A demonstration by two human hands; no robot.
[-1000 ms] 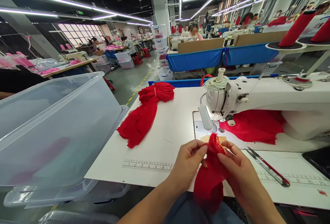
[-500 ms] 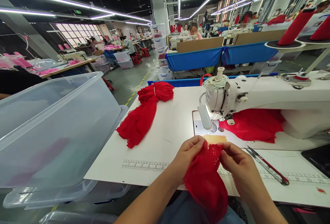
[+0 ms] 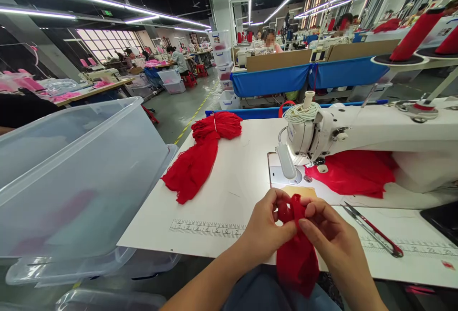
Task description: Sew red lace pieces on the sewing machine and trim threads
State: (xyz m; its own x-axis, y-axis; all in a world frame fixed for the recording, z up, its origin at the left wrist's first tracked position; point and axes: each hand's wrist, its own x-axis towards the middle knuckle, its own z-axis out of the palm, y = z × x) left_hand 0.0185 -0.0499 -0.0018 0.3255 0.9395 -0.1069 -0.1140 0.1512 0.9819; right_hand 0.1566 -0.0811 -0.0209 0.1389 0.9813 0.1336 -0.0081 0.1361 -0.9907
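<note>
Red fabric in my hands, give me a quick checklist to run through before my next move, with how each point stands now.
1. Red fabric held by both left hand and right hand: ok.
2. Its top edge lined up evenly: cannot tell, it is bunched and partly covered.
3. Snips lying on the table, apart from the hands: ok.
4. Space under the sewing machine's arm free of cloth: not ok, a red cloth lies there.
5. Needle threaded: cannot tell, too small to see.
6. Tied red bundle apart from the hands: ok.
</note>
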